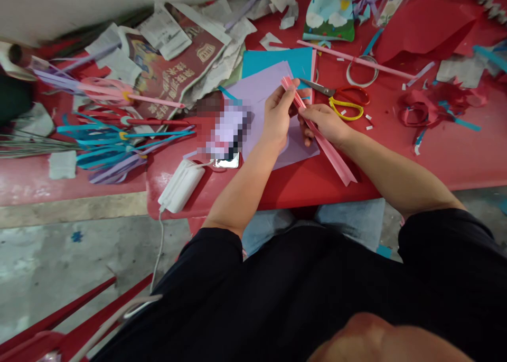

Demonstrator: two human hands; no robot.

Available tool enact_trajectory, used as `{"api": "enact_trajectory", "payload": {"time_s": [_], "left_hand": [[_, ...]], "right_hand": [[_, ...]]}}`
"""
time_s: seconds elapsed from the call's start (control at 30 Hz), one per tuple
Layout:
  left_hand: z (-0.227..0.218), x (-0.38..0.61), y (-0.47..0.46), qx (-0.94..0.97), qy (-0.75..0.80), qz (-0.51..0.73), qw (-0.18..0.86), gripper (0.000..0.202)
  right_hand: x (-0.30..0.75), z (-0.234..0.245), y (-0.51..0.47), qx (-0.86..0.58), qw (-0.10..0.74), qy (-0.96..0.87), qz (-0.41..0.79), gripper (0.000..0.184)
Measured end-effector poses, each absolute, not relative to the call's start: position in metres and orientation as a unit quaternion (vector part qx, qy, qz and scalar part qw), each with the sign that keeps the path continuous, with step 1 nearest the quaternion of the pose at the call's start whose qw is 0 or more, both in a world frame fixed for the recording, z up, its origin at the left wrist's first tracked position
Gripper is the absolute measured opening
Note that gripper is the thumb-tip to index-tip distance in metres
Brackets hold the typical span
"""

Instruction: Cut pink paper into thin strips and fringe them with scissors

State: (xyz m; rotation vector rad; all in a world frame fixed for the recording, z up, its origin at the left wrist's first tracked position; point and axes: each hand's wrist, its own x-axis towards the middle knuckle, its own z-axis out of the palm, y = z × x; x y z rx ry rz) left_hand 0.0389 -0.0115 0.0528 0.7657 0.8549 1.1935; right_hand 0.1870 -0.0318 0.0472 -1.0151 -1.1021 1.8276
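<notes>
My left hand point(280, 111) is closed on the upper end of a folded pink paper strip point(330, 153). Lower along the same strip, my right hand point(322, 123) pinches it between thumb and fingers. The strip slants from upper left to lower right, its lower end fanning out in pleats. Beneath my hands lie sheets of purple paper point(257, 95), partly over a blue sheet point(273, 61). A pair of scissors point(336, 95) with red and yellow handles rests just beyond my right hand.
Paper lanterns in blue point(103, 145) and pink point(106, 90) lie at left, near newspaper point(174, 68). A white power bank point(182, 185) with a cable sits at the table's front edge. A wire coil point(362, 71), pink stick point(356, 59) and red paper point(428, 29) lie behind and right.
</notes>
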Motion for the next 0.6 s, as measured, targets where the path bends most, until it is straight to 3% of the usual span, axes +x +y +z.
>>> {"api": "enact_trajectory", "payload": {"time_s": [0.6], "left_hand": [[0.0561, 0.0372, -0.0117, 0.382, 0.409, 0.520, 0.646, 0.023]], "right_hand": [[0.1870, 0.0506, -0.0334, -0.425, 0.377, -0.429, 0.702, 0.053]]}}
